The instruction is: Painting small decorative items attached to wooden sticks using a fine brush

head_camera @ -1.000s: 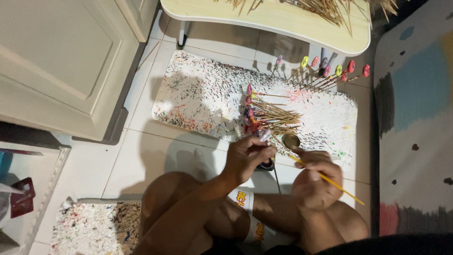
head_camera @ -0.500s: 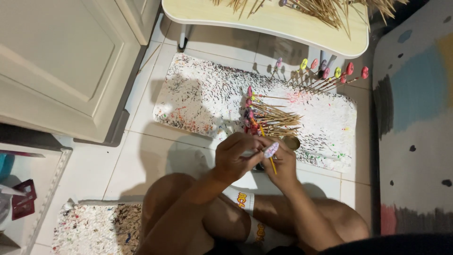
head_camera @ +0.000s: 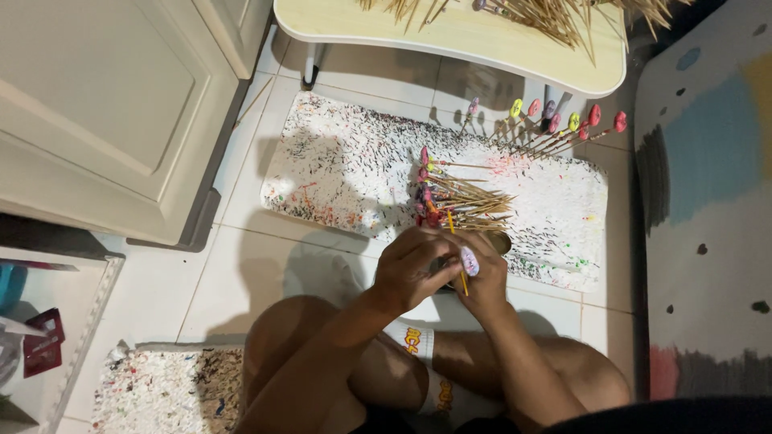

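Left hand: the left hand [head_camera: 414,269] is curled in a closed grip around a small dark thing that is mostly hidden.
Right hand: the right hand [head_camera: 482,277] pinches a thin stick [head_camera: 460,265] with a pale purple bead [head_camera: 470,261] on it.
Place: both hands are touching, just above the near edge of the paint-speckled mat [head_camera: 354,161] on the floor.
Nearby: a bundle of sticks [head_camera: 466,205] lies on the mat just beyond the hands.
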